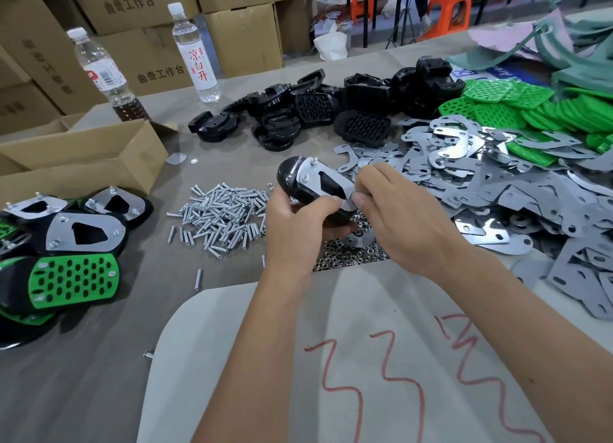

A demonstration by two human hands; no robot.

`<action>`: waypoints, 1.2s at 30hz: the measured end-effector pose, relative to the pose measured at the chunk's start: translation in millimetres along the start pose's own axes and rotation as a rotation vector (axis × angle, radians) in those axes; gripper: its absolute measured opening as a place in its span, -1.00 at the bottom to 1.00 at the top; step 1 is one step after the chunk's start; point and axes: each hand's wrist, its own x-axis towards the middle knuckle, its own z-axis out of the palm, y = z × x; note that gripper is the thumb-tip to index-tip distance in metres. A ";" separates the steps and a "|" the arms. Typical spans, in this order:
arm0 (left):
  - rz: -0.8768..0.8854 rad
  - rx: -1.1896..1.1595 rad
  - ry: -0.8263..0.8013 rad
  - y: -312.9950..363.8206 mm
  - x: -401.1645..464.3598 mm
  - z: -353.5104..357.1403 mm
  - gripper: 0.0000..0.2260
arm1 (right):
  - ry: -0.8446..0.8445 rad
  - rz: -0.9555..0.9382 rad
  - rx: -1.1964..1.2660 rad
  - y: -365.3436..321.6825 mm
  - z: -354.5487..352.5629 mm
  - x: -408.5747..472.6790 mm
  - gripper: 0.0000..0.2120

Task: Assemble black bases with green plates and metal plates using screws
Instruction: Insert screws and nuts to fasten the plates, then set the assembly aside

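Holding a black base (298,180) up over the worktop (99,359), the person has it tilted so the metal plate (326,181) on its back faces them, which keeps the holes in plain sight. The left hand (300,225) curls round the near end of the base from below, thumb lying across the top edge, so the piece is steadied while the other hand works. The right hand (394,210) has its fingers bunched at the plate's near corner, thumb and forefinger pinched together on something small there; it is probably a nut or a screw end, though the fingers hide it. Two screws (310,168) already stand up through the far end of the plate, so my guess is that this corner is the last fastening on this piece. Supplies lie within easy reach: a heap of loose screws (219,215) just left of the hands, small nuts (351,255) directly beneath them, spare plates (464,177) spread to the right, green plates (517,114) beyond those, and bare bases (298,111) farther back. Finished units (66,253) are stacked at the left edge, some showing green faces, beside a cardboard box (79,157).
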 end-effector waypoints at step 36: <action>-0.038 0.201 0.019 5.5 2.9 -11.0 -0.72 | -0.034 -0.006 -0.006 -8.4 12.7 -2.2 -0.80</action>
